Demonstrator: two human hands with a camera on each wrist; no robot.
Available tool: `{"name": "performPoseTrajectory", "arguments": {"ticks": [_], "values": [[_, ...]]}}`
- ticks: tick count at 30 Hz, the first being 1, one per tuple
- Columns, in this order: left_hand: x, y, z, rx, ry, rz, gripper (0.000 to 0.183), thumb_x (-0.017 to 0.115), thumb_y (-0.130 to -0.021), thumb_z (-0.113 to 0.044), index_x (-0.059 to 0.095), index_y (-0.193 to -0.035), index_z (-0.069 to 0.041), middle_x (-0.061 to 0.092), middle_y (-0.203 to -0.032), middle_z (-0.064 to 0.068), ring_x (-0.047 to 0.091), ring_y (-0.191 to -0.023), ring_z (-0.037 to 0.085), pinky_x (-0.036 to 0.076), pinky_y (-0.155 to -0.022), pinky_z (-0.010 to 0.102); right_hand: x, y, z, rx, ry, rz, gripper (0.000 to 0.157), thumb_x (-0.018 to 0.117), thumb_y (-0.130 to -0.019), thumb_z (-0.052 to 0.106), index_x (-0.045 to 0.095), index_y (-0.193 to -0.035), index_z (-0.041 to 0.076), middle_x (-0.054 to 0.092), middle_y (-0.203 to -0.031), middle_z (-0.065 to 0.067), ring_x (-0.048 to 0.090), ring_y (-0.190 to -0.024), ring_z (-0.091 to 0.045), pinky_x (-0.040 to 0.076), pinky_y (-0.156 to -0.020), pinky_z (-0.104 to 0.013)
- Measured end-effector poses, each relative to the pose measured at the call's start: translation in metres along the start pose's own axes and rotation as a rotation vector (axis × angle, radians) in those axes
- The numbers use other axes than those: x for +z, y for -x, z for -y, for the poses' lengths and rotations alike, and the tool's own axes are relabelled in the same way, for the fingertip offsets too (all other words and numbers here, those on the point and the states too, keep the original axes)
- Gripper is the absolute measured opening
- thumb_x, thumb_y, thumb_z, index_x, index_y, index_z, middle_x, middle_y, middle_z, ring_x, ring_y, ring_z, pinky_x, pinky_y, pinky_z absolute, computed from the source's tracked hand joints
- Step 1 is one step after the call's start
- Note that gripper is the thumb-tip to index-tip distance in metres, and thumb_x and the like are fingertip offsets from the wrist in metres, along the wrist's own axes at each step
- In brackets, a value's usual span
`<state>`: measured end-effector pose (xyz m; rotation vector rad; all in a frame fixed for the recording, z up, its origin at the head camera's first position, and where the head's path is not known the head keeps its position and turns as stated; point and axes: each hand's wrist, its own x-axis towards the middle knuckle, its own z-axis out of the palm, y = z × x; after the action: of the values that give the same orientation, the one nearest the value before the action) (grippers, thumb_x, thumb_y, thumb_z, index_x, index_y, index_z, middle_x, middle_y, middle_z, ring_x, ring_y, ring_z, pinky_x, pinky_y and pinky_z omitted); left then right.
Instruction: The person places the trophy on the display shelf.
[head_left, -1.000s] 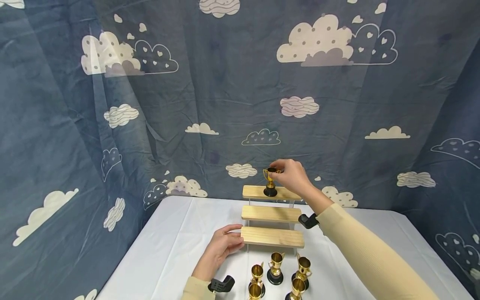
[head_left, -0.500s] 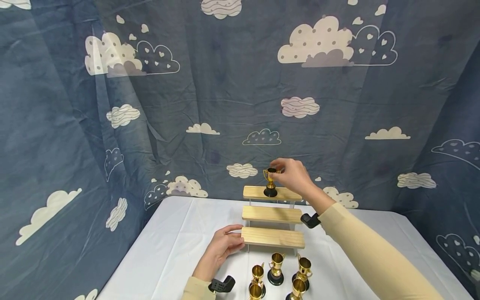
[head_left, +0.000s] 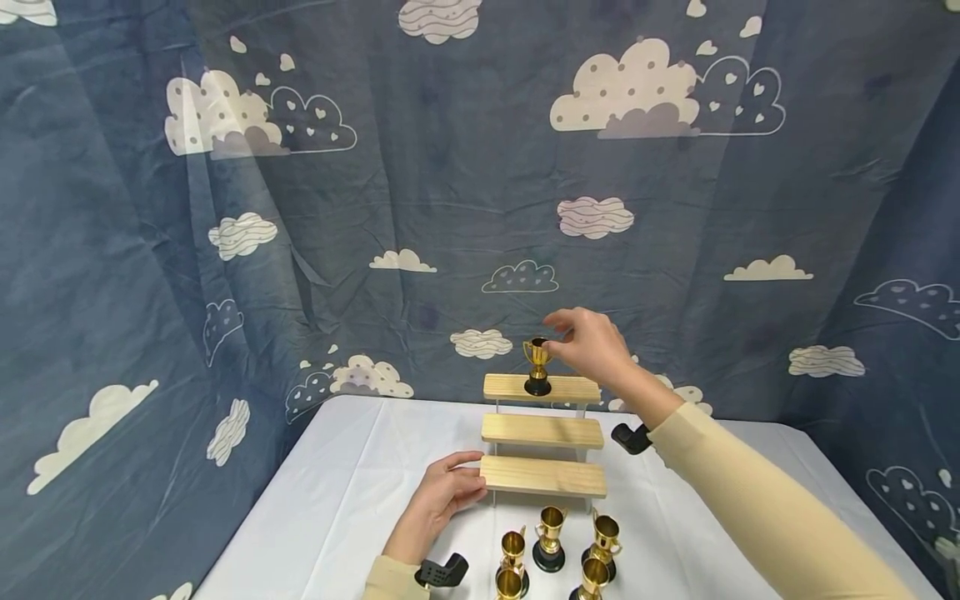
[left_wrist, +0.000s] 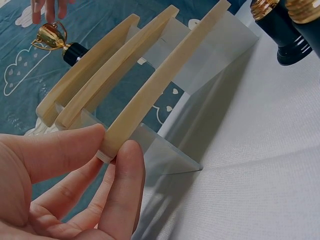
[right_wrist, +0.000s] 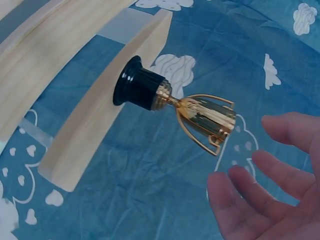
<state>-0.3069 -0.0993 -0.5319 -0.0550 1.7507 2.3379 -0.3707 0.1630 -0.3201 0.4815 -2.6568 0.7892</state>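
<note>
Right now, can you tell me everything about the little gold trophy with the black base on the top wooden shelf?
The small gold trophy has a shiny, metallic-looking cup, two looped handles, a narrow stem and a glossy black round base. It stands upright, mouth up, on the pale wooden top shelf. The base touches that shelf; the bare right hand is beside the cup, apart from it.

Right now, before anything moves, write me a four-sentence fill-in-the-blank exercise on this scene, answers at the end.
The raised trophy stands on the ____ of three shelves.
The left hand grips the ____ shelf.
The hand nearest that trophy is the ____ one.
In the head view, ____ trophies show on the white cloth.

highest; bottom; right; five
</note>
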Motion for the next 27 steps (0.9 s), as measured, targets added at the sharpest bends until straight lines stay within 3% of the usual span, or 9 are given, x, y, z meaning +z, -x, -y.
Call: {"name": "performPoseTrajectory", "arguments": {"ticks": [12, 27], "values": [[0.001, 0.001, 0.001, 0.005, 0.006, 0.014, 0.056, 0.068, -0.080, 0.013, 0.056, -0.134, 0.008, 0.071, -0.098, 0.017, 0.071, -0.082, 0.022, 0.061, -0.080, 0.035, -0.023, 0.021, 0.005, -0.103, 0.077, -0.013, 0.037, 0.076, -0.091, 0.027, 0.070, -0.126, 0.017, 0.064, -0.113, -0.004, 0.063, -0.100, -0.026, 0.055, -0.077, -0.045], [0.000, -0.002, 0.002, 0.002, -0.003, -0.001, 0.057, 0.069, -0.079, 0.013, 0.057, -0.134, 0.007, 0.072, -0.098, 0.016, 0.072, -0.081, 0.021, 0.061, -0.076, 0.033, -0.057, 0.067, 0.008, -0.187, 0.111, -0.003, 0.034, 0.079, -0.088, 0.021, 0.072, -0.121, 0.018, 0.068, -0.109, 0.001, 0.062, -0.096, -0.021, 0.054, -0.074, -0.044]]}}
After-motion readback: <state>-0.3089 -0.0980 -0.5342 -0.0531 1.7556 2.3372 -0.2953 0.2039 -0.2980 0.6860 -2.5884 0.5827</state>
